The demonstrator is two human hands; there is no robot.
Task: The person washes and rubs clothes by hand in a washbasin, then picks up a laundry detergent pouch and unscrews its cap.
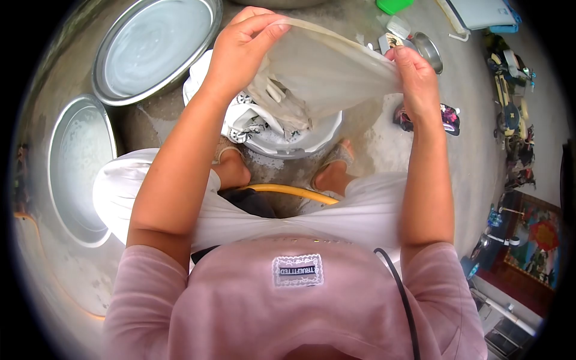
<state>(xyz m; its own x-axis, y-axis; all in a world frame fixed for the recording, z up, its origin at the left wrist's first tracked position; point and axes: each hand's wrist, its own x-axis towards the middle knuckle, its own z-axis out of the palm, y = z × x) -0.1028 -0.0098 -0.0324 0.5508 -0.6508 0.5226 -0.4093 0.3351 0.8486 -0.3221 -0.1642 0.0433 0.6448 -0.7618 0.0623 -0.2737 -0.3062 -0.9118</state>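
Note:
A thin, sheer cream-coloured cloth (pixel 336 69) is stretched between my two hands. My left hand (pixel 249 42) pinches its upper left edge between thumb and fingers. At the opposite upper corner, my right hand (pixel 418 78) has its thumb and fingers closed on the edge. The cloth's lower part bunches down over a grey basin (pixel 294 152) on the floor between my feet. White fabric with a black print (pixel 246 120) hangs over that basin's left side. What lies deeper in the basin is mostly hidden behind the cloth.
Two large metal basins stand at the left, a round one (pixel 99 87) holding cloudy liquid and another (pixel 53 150) nearer me. A yellow hose (pixel 288 189) crosses the wet floor by my feet. At right are a metal bowl (pixel 433 51) and a dark floral item (pixel 450 119).

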